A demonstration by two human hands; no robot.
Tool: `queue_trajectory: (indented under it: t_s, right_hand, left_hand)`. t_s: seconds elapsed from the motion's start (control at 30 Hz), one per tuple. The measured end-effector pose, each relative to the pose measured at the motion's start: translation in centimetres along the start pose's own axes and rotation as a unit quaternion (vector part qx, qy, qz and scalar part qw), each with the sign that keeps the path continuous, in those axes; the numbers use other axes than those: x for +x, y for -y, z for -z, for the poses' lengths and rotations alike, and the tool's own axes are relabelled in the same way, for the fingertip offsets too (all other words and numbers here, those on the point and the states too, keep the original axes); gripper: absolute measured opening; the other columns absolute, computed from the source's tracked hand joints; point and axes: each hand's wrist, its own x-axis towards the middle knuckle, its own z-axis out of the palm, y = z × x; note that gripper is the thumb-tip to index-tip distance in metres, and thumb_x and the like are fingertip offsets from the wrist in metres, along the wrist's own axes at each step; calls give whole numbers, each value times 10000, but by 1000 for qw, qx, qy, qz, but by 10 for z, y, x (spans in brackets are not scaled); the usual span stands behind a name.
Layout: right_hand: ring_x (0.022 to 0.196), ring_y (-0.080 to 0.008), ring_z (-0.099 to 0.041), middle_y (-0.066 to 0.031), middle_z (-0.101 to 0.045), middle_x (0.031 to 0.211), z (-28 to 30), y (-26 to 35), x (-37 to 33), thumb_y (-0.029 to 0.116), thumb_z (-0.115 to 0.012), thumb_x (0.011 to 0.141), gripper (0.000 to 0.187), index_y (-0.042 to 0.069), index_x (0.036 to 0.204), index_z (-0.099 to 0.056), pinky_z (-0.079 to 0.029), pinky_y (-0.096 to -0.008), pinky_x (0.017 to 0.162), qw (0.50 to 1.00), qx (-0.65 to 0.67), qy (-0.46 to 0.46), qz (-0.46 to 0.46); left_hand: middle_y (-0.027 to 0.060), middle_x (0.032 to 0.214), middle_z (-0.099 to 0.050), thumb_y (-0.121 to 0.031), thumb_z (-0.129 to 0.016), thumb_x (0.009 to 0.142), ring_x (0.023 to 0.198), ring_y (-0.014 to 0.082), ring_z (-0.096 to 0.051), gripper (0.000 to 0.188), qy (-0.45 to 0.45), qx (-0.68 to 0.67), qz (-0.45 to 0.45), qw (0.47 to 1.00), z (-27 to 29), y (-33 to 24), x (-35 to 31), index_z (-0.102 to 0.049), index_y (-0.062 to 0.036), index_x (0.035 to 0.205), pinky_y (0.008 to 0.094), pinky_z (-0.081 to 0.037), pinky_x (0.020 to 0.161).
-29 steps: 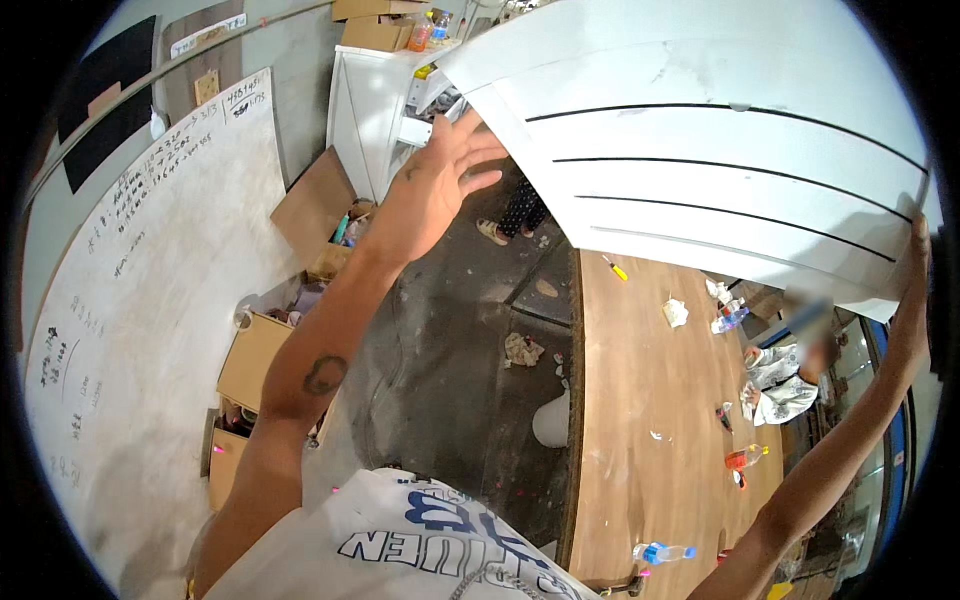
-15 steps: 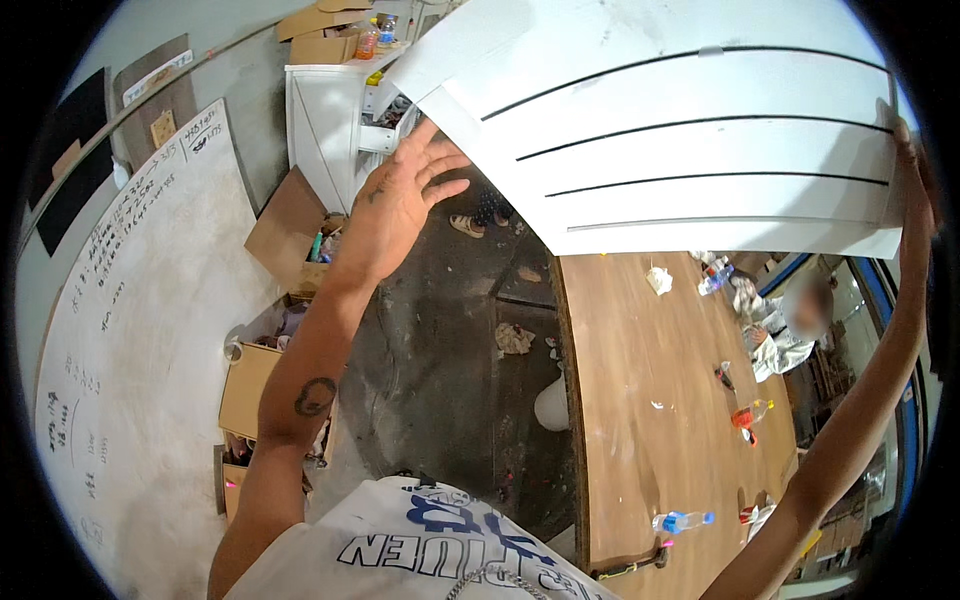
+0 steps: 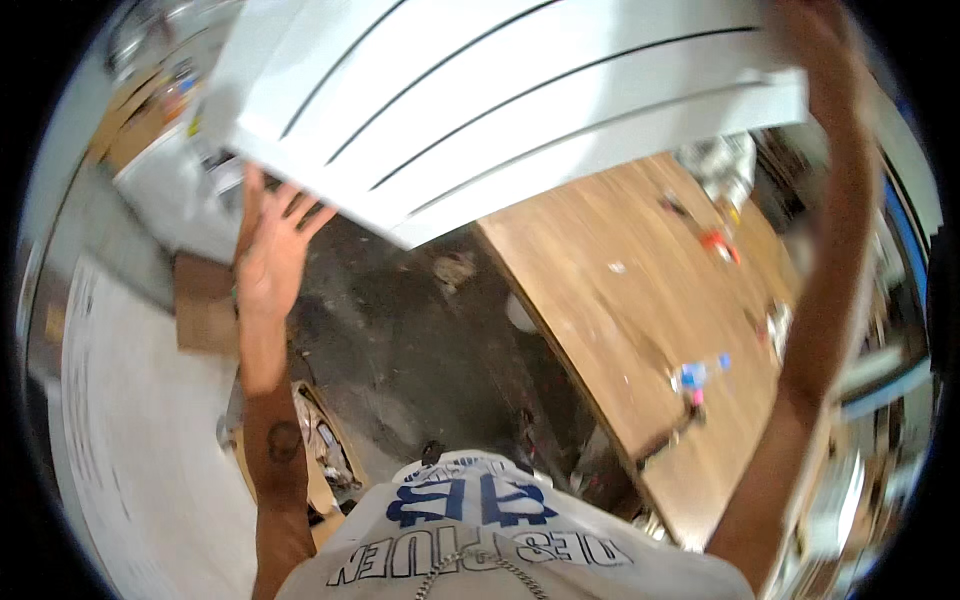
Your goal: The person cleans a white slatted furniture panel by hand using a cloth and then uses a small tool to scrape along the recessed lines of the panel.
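A large white panel [image 3: 560, 120] with several dark parallel lines is raised in front of me and fills the upper part of the view. My left hand [image 3: 272, 250] bears its lower left edge, the fingers spread and their tips against or behind that edge. At the panel's right end my right hand [image 3: 815, 45] grips the side; motion blur smears its fingers. The panel slants, its lower corner hanging over the gap between floor and table, and it covers what lies behind it.
A wooden table [image 3: 560, 290] stands to the right, bearing a bottle with a blue cap [image 3: 700, 374], a hammer-like tool [image 3: 672, 437] and a red item [image 3: 718, 245]. Open cardboard boxes [image 3: 325, 440] and a written-on whiteboard [image 3: 130, 400] line the left. Crumpled litter [image 3: 455, 268] lies on the dark floor [image 3: 400, 330].
The panel has swung left in view and tilted, both hands moving with it. The room has turned in view, and more of the table's near end shows. The person beyond the table is no longer clearly visible.
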Motion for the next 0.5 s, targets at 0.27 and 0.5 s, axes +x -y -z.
queue_trajectory:
  t_s: [0.27,0.5]
  right_hand:
    - [924,-400,-713,-256,-720,1032,-105,7,-381,345,-749,871,486,9,1216,-686,-549,-477,793,770,-48,91,-629]
    - [927,-433,-696,-268,-721,963,-148,38,-641,251,-722,875,339,-1,1101,-697,-531,-482,828,632,-90,15,-770]
  left_hand:
    - [171,1411,-565,-386,-519,1059,1252,275,-572,597,3,2,321,947,-36,215,15,-429,9,1497,407,-438,1071]
    - [138,1492,-520,-500,-524,1032,1340,253,-494,673,70,194,537,818,-71,499,16,-498,10,1470,386,-377,1116]
